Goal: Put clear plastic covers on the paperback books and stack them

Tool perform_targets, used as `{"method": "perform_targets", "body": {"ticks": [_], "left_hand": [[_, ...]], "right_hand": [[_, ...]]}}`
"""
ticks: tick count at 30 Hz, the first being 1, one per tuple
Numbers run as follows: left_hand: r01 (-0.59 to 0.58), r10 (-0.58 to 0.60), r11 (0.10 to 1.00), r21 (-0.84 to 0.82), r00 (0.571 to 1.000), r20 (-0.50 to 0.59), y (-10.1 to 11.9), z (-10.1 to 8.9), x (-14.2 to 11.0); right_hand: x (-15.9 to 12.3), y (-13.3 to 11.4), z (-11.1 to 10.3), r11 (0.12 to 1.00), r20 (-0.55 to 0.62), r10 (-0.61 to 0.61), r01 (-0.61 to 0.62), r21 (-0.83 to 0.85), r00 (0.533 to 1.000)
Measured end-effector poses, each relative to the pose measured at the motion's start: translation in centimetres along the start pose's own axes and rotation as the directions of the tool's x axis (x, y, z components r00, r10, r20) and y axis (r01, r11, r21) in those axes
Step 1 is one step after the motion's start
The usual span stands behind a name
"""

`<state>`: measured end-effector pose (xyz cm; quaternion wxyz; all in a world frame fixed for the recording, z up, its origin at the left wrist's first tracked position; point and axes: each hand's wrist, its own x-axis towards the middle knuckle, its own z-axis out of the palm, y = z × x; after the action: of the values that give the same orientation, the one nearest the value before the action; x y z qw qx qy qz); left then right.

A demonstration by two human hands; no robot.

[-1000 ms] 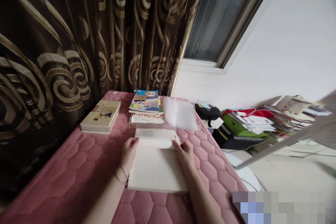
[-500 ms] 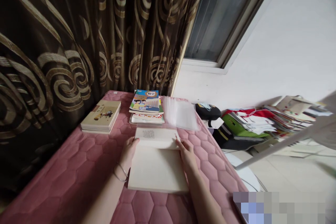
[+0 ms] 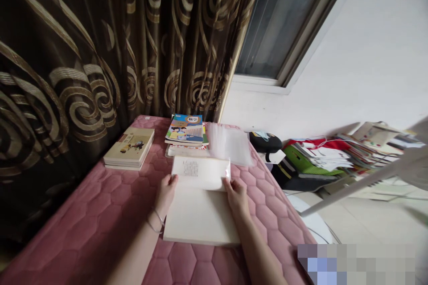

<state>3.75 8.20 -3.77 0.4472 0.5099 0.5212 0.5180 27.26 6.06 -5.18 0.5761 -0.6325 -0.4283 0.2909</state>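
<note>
A book [image 3: 200,216] lies open on the pink quilted mattress [image 3: 125,207], its blank page facing up. Its far leaf, the cover [image 3: 202,171] with a block of small print, is raised toward the back, and a shiny clear plastic edge shows at its right corner. My left hand [image 3: 166,189] pinches the left edge of this cover between thumb and fingers, a bracelet at the wrist. At the right edge, my right hand [image 3: 236,191] grips the same cover with the thumb on top. The undersides of the fingers are hidden.
Beige books [image 3: 129,148] are stacked at the left. Behind the open book sit colourful textbooks [image 3: 185,129], with clear plastic covers [image 3: 232,144] beside them. A patterned curtain [image 3: 133,53] hangs behind. Right of the mattress are a white fan stand [image 3: 351,180] and piled papers [image 3: 323,156].
The book's cover has tilted up more, so its printed face and the shiny plastic corner show further. Both hands keep their hold in nearly the same place.
</note>
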Motion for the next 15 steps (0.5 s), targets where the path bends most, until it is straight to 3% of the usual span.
{"method": "perform_targets", "body": {"ticks": [5, 10, 15], "left_hand": [[0.026, -0.014, 0.994, -0.102, 0.993, 0.116, 0.2, -0.2, -0.3], [0.001, 0.006, 0.997, -0.083, 0.996, 0.085, -0.6, 0.0, 0.3], [-0.010, 0.012, 0.999, -0.043, 0.999, 0.049, -1.0, 0.2, 0.4]], "right_hand": [[-0.3, -1.0, -0.3, 1.000, -0.006, -0.003, 0.003, -0.008, 1.000], [-1.1, -3.2, -1.6, 0.997, 0.137, 0.073, -0.070, -0.027, 0.988], [-0.7, -1.9, -1.3, 0.998, 0.205, 0.049, -0.054, 0.019, 0.978]]}}
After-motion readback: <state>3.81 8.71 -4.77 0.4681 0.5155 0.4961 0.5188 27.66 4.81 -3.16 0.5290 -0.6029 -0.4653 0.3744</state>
